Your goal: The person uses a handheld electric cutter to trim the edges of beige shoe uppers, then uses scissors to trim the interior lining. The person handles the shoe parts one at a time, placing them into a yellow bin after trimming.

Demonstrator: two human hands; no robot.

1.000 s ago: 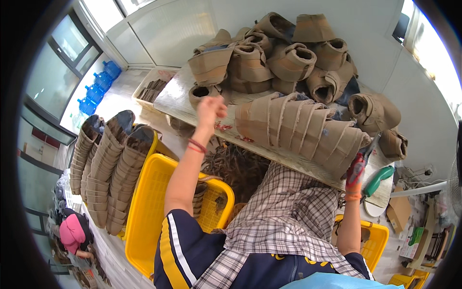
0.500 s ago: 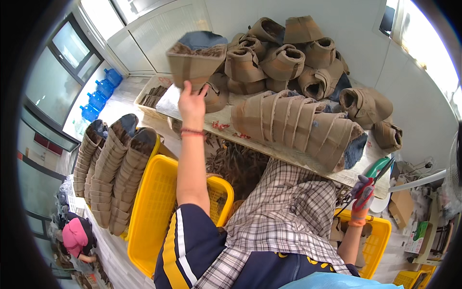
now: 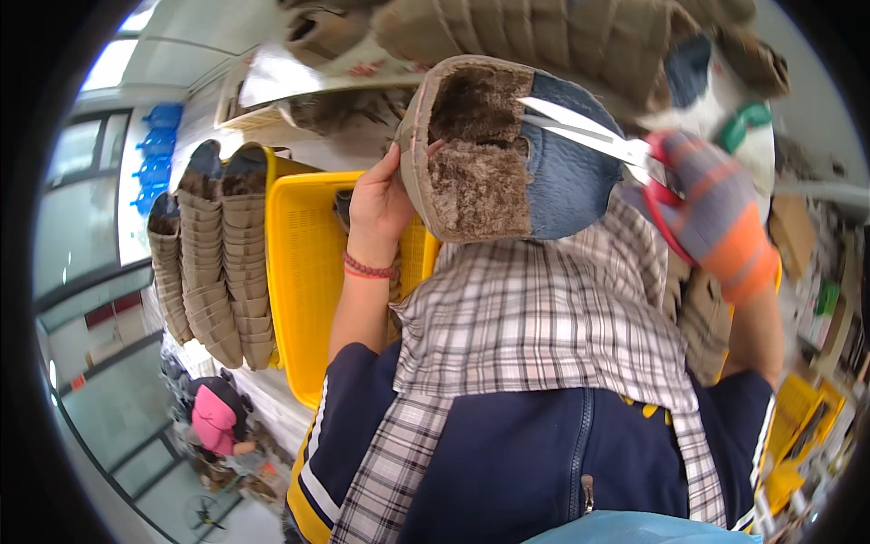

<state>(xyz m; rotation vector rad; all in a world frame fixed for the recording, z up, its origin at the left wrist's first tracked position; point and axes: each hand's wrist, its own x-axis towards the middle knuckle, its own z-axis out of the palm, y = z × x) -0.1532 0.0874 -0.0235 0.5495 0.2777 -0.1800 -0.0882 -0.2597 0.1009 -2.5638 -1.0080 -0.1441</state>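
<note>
A brown shoe upper (image 3: 476,204) with a furry brown lining and a blue lining section is held up in front of me, its inside toward me. My bare left hand (image 3: 373,204) grips its left edge. In a grey and orange glove, my right hand (image 3: 720,213) is closed around red-handled scissors (image 3: 594,140). Their blades are parted and reach left across the blue section toward the fur; whether they touch it, I cannot tell.
Nested brown uppers (image 3: 507,32) lie on the table ahead, near a green object (image 3: 743,127). A yellow basket (image 3: 299,272) and tall stacks of uppers (image 3: 204,272) stand left. Blue water bottles (image 3: 161,150) and a person in a pink cap (image 3: 213,417) are farther left.
My left hand has brought the upper from above the table in toward me and turned its lining into view. The scissors have come up to it in my right hand. My view has tilted down.
</note>
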